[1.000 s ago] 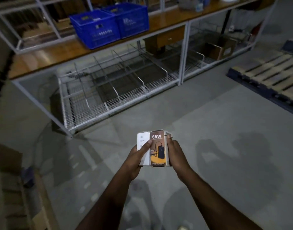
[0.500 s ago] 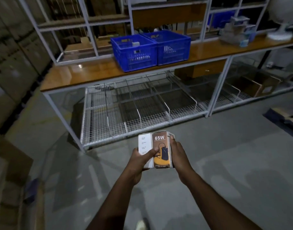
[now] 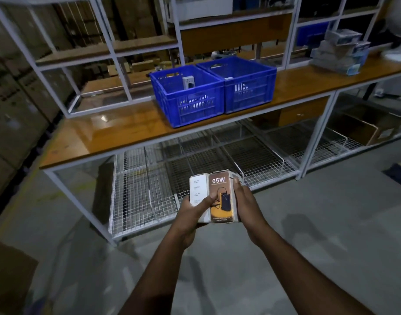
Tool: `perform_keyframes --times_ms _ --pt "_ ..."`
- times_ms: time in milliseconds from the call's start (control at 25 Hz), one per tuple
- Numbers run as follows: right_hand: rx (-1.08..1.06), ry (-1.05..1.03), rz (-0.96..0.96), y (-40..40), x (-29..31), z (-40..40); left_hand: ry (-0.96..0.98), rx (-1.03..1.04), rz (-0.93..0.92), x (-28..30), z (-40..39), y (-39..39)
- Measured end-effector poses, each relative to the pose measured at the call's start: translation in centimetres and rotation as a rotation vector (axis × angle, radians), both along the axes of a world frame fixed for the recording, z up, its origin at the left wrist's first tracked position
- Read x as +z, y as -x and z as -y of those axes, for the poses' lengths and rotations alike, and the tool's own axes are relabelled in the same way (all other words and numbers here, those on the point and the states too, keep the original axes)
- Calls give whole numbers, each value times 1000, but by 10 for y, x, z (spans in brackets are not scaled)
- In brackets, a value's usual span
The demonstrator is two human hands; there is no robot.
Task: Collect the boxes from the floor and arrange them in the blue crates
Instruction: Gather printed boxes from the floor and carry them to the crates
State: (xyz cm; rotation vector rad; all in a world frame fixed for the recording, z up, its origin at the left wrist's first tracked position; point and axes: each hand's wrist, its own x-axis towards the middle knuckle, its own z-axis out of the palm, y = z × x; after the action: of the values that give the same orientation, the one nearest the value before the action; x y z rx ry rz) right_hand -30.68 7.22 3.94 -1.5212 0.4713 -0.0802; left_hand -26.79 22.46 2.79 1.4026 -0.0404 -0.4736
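both hands clasped round boxes, bare floor before the crates

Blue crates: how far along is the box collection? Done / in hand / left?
Done: the left blue crate already holds one small white box; white items show through the right blue crate slots.
In hand: the left hand and right hand hold a stack of boxes, 65W box on top, in front of the shelf.
Left: placing this stack in a crate. No other floor boxes are in view.
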Motion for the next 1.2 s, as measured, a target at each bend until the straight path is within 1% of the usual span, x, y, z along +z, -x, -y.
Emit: perform_keyframes --times_ms 200,400,600,760,880,960,1040,1200 --pt "47 -4 66 -107 0 41 -6 69 30 1 38 -96" --pt "141 -63 112 -209 24 88 8 188 58 33 85 -180" --pt "174 -86 181 -300 46 114 101 246 130 62 112 -251" --pt "193 -113 237 -365 70 123 91 305 174 86 116 -321" --pt "180 -82 268 -419 91 122 64 303 261 101 111 -381" --pt "197 -68 300 -461 106 118 86 282 310 111 103 -427" --pt "177 -48 327 -501 122 114 79 280 305 126 96 -473" --pt "86 56 361 -583 149 103 -17 279 252 152 87 -560"
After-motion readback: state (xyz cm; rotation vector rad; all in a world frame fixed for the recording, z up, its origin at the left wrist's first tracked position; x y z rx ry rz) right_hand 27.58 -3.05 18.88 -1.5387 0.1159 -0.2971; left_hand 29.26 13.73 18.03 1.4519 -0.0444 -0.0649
